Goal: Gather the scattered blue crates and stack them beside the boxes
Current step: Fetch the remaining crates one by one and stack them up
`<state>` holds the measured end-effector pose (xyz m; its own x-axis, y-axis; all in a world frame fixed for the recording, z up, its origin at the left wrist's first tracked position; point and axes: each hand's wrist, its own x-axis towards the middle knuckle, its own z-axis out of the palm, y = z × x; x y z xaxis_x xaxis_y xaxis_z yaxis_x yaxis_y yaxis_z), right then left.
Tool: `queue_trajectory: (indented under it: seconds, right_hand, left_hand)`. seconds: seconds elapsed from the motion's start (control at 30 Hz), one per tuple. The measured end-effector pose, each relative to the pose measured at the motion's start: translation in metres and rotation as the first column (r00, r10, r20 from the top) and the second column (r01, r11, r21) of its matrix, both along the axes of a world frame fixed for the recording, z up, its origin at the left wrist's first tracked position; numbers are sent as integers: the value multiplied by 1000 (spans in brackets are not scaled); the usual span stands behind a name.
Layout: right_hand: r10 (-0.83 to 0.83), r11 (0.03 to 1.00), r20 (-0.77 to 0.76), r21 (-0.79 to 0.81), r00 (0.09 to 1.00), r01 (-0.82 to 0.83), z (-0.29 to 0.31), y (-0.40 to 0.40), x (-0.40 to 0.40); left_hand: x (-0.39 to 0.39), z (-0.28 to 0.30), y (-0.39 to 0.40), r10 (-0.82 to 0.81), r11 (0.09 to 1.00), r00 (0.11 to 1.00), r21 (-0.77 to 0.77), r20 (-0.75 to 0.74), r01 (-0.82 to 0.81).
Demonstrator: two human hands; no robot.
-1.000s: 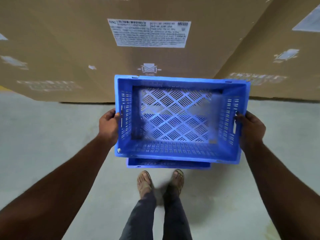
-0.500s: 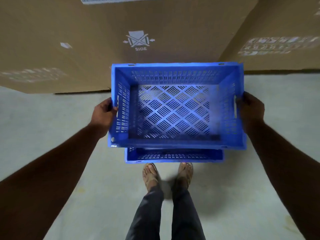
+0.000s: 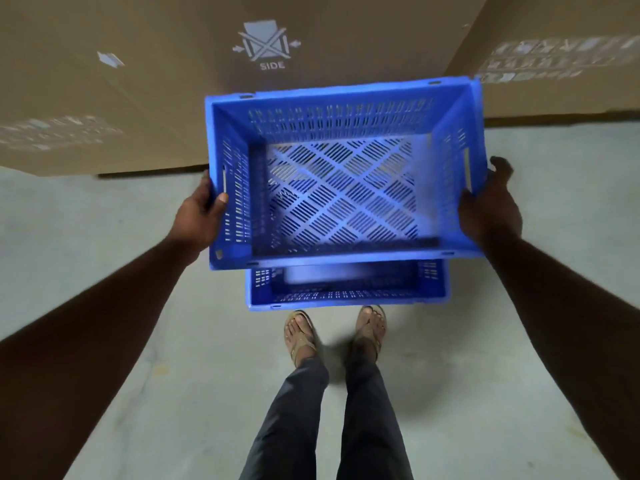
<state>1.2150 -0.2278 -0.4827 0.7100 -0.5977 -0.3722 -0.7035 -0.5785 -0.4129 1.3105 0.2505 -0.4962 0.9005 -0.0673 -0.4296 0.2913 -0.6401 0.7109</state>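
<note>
A blue crate (image 3: 343, 174) was held in both hands at the centre of the frame, above a second crate (image 3: 348, 289) on the floor (image 3: 104, 271).

The held crate was open-topped, with slotted walls, a diamond-lattice base and its rim tilted slightly. The left hand (image 3: 199, 216) gripped its left wall, thumb over the rim by the handle slot; the right hand (image 3: 490, 206) clasped the right wall. The lower crate sat just in front of two sandalled feet (image 3: 299, 332), near the big cardboard boxes (image 3: 138, 81) filling the top of the frame.
</note>
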Motion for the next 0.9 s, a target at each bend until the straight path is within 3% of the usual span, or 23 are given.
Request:
queue_trajectory:
  seconds: [0.1,0.23,0.53,0.9]
  right_hand:
    - [44,994,-75,-95,996,-51,-2,5,-36]
    - [64,984,-204,-147,977,-96,-8,4,-50]
    - [81,985,-147,-138,986,-101,-7,-1,-42]
    - [138,975,-106,-162,985,-154,-18,-10,-45]
  left_hand:
    - [-9,10,1,-160,979,986,118,-38,164]
    - [-26,9,-21,-183,956,981,245,62,163]
    - [-51,11,-24,-205,876,977,455,59,157]
    - [-61,8,-29,-118,857,993,505,1,102]
